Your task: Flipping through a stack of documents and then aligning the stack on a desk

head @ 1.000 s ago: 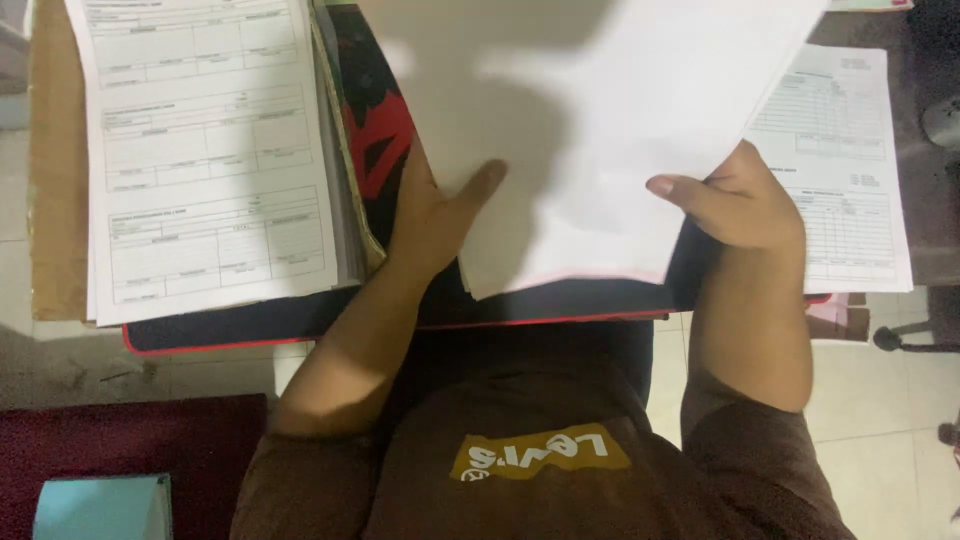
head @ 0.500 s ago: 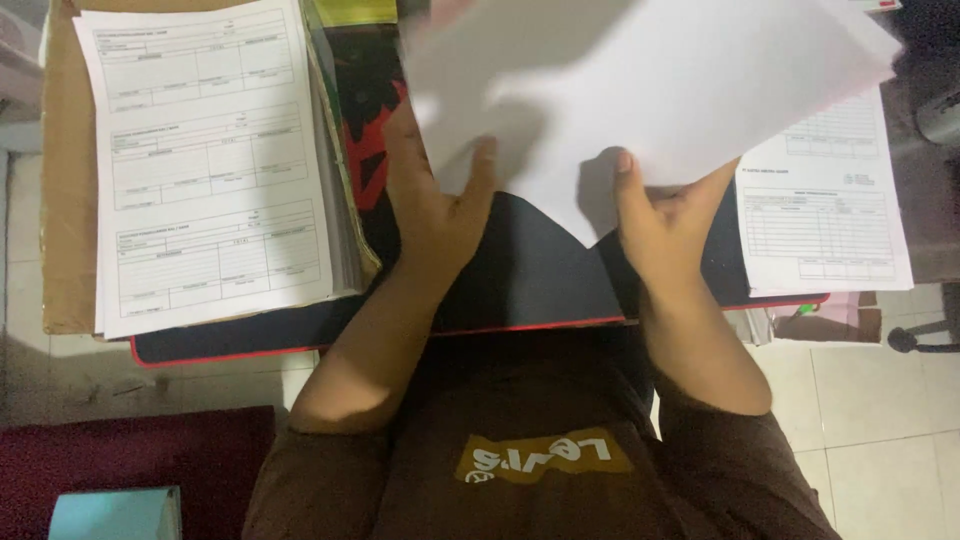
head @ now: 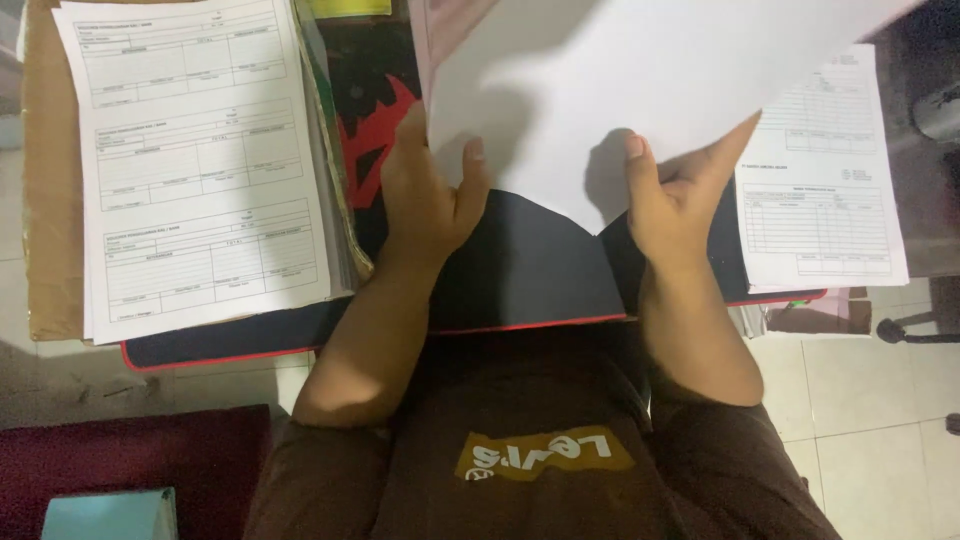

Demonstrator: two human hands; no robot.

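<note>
A bundle of blank white sheets (head: 640,90) is held up over the dark desk mat (head: 530,270), tilted with one corner pointing down. My left hand (head: 425,195) grips its left edge, thumb on the front face. My right hand (head: 675,200) pinches the lower right edge, thumb pressed on the paper. A pinkish sheet shows at the bundle's top left edge.
A thick stack of printed forms (head: 195,160) lies at the left on a brown board (head: 45,200). Another printed form (head: 820,180) lies at the right. A red and black pattern (head: 370,120) marks the mat. A teal box (head: 105,515) sits on the floor, bottom left.
The sheets were lifted off the mat and turned. My left hand went from lying flat on them to gripping their left edge, and my right hand shifted left along the lower edge.
</note>
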